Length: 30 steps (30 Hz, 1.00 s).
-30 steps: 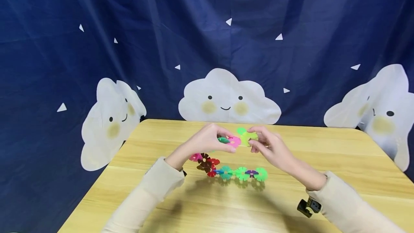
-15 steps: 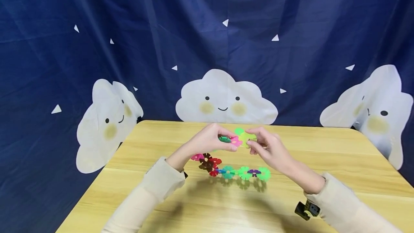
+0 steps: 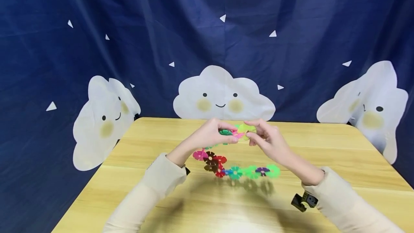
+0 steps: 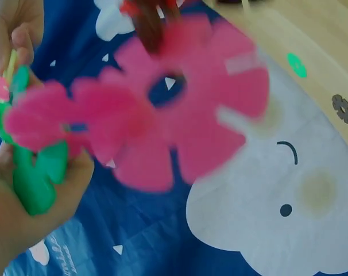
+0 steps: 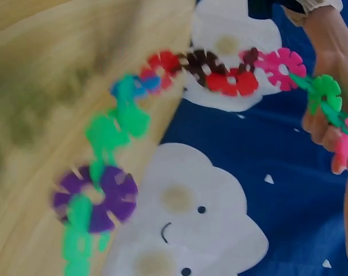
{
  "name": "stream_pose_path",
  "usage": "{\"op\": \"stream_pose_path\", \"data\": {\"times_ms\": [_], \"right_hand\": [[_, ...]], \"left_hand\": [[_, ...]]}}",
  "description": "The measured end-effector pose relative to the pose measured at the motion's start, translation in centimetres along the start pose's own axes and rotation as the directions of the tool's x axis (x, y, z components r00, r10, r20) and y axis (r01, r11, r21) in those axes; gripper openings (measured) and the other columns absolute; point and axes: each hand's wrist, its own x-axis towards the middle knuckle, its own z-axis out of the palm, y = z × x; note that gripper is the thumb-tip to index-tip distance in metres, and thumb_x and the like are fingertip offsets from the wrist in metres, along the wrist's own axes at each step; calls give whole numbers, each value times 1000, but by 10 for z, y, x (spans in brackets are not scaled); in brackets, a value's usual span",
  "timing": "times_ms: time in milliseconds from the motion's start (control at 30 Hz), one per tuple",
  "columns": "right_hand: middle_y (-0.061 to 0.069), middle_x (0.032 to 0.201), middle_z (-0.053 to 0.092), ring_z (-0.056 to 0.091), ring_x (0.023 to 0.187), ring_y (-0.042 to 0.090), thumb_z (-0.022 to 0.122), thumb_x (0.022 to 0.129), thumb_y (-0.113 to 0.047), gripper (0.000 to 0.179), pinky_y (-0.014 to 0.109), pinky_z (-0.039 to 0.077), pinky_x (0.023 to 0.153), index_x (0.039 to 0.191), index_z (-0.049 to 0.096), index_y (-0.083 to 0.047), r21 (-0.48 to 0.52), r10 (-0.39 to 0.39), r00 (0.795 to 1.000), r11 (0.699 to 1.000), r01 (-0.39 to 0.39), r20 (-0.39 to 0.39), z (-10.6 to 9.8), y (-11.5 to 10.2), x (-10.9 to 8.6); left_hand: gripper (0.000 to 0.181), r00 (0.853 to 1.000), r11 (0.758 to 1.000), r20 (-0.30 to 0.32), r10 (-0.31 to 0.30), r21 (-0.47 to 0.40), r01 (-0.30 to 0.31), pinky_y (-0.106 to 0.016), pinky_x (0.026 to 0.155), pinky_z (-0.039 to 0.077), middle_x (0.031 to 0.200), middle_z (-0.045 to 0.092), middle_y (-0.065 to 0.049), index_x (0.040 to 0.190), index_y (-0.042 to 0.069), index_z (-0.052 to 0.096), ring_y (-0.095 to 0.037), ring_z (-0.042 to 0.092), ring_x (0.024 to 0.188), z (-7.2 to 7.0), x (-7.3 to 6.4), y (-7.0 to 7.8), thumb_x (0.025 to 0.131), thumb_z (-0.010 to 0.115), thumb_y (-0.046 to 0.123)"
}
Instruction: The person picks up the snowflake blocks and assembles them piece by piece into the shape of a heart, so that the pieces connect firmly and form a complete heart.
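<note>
In the head view, my left hand [image 3: 210,132] pinches a pink snowflake disc [image 3: 238,135] between thumb and fingers, next to a green disc [image 3: 225,132]. My right hand [image 3: 271,141] pinches a yellow disc [image 3: 249,129], which meets or overlaps the pink one; whether their slots interlock I cannot tell. From the left hand a chain of linked discs hangs over the table: pink [image 3: 199,155], dark brown [image 3: 211,158], red [image 3: 220,170], teal [image 3: 235,173], purple [image 3: 262,171] and a bright green end disc [image 3: 273,171]. A big pink disc [image 4: 191,132] fills the left wrist view, blurred.
Under the hands lies a pale wooden table [image 3: 155,211], with shadows of the discs on it. Behind it hangs a dark blue curtain [image 3: 194,28] with smiling clouds. A black wrist device [image 3: 304,201] sits by the right cuff.
The yellow and pink discs have come together, my hands now slightly closer. The hanging chain has swung to the right. The head view has shifted a little.
</note>
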Motion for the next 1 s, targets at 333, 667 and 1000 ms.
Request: {"op": "stream_pose_path", "data": {"times_ms": [333,667,1000], "right_hand": [[8,72,64,63,64,8,52,89,4,28,26,53,62,117,50,8,56,247,941,962,-266,232,-18,-7,-1],[12,68,65,63,58,9,56,85,8,19,22,53,56,104,57,10,17,254,967,967,-254,-13,2,-4,-4],[15,69,65,62,59,5,57,84,8,12,23,53,56,96,57,10,44,269,963,963,-268,-28,22,-3,-3]], "left_hand": [[71,993,996,80,-86,-25,88,-47,103,32,124,57,-7,117,10,63,-21,48,120,-11,-6,0,92,19,60],[33,998,997,50,37,64,-40,-20,65,42,82,62,-4,101,5,67,-9,49,65,-9,-1,-6,95,46,30],[23,997,999,-75,10,34,-7,-21,72,50,96,67,-7,108,4,65,-11,60,81,-3,-4,0,87,61,14]]}}
